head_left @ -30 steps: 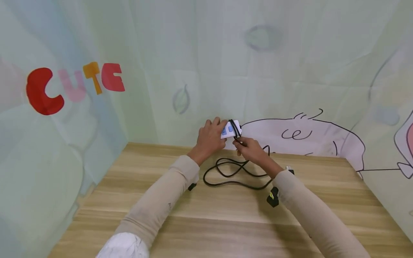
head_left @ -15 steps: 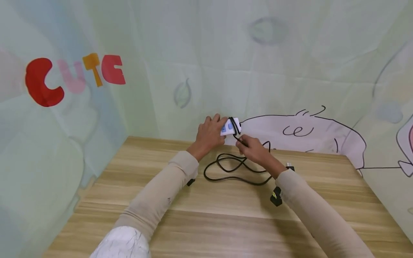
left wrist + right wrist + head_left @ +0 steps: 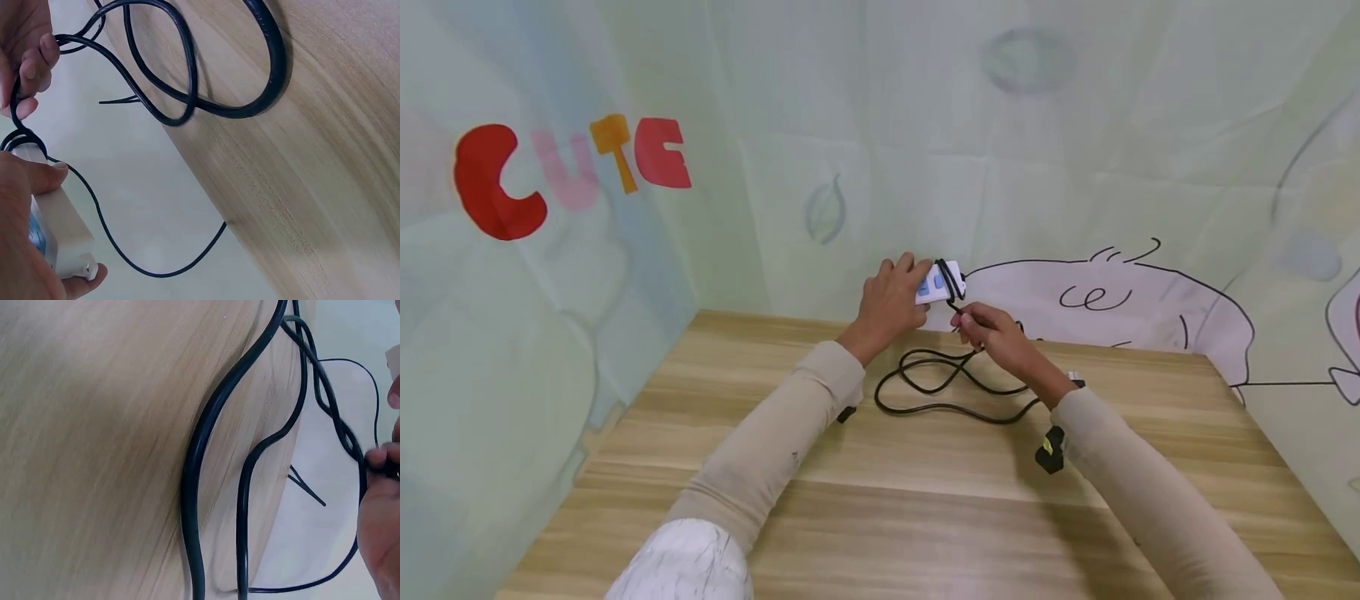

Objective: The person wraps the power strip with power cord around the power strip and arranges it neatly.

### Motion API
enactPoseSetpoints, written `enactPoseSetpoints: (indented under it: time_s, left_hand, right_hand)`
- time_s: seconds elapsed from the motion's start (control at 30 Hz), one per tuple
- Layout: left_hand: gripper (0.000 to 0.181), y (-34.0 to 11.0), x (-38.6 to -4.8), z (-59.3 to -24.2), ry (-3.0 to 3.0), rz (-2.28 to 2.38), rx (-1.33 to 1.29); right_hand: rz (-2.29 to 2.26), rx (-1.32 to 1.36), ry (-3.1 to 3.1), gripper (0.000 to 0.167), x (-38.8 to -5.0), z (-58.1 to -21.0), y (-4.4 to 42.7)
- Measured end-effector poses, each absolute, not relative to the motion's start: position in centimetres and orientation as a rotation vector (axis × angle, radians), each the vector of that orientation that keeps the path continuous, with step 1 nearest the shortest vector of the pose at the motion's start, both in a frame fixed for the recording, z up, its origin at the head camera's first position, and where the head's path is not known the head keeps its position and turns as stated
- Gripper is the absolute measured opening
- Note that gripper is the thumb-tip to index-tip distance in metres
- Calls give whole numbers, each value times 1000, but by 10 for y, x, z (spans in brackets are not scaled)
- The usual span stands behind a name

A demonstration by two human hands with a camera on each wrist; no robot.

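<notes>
A white power strip (image 3: 934, 287) with blue sockets is held near the table's far edge by my left hand (image 3: 889, 302), its fingers and thumb wrapped about the strip's near end. Black cord (image 3: 951, 282) is wound round the strip's right end. Just right of it, my right hand (image 3: 996, 335) pinches the cord between thumb and fingers. In the left wrist view the strip's white casing (image 3: 65, 231) shows under the left thumb. The rest of the black cable (image 3: 936, 408) lies in loose loops on the table below both hands.
The wooden table (image 3: 880, 517) ends at a fabric backdrop (image 3: 760, 208) with printed letters and drawings. A plug with metal prongs (image 3: 1075, 379) lies partly behind the right forearm. Black wrist-camera parts (image 3: 1050, 450) show beside the right sleeve.
The right hand, pinching the cord, has shifted slightly right and away from the strip. The left hand keeps its grip on the strip. The head view has tilted a little.
</notes>
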State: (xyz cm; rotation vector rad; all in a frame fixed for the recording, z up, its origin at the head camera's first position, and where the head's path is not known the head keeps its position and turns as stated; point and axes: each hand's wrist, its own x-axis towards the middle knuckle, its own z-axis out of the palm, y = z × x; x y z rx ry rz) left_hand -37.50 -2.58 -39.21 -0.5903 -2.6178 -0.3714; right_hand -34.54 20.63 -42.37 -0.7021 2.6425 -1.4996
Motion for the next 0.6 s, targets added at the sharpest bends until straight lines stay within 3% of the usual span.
enactPoseSetpoints:
  time_s: [0.17, 0.3, 0.5, 0.6]
  left_hand:
    - [65, -26, -375, -389, -2631, -310, -608]
    - [64, -25, -373, -388, -2632, -232, -647]
    - [67, -22, -372, -388, -2657, -123, -653]
    - [67, -20, -371, -388, -2685, -83, -675]
  right_hand:
    - [-1322, -801, 2816, 38, -351, -421, 212]
    - [-1168, -1151, 2964, 39, -369, -434, 225]
    - [-527, -1711, 3254, 10, -362, -421, 217]
    - [-178, -1952, 3327, 20, -361, -418, 213]
